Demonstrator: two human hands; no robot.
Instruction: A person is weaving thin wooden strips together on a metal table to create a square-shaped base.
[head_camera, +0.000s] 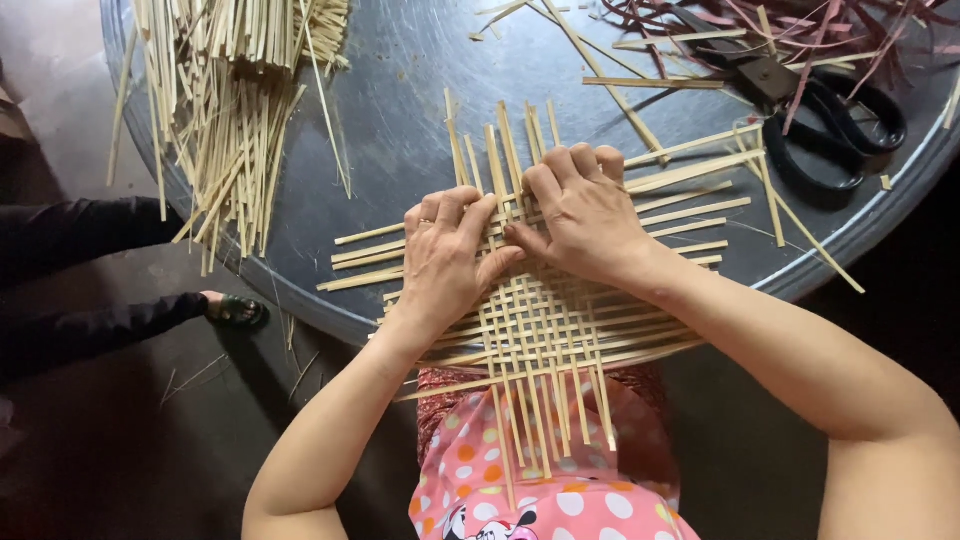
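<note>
Here the mat of pale woven strips lies at the near edge of the round dark table, its near ends hanging off over your lap. Your left hand presses flat on its left part, fingers bent and close together, gripping nothing that I can see. Your right hand rests just beside it, fingertips curled down onto the far strips, thumbs nearly touching. Keep both palms down so the weave stays square, and push each strip snug against its neighbour. A loose bundle of strips lies far left; black scissors and reddish strips lie far right, well apart from your hands.
</note>
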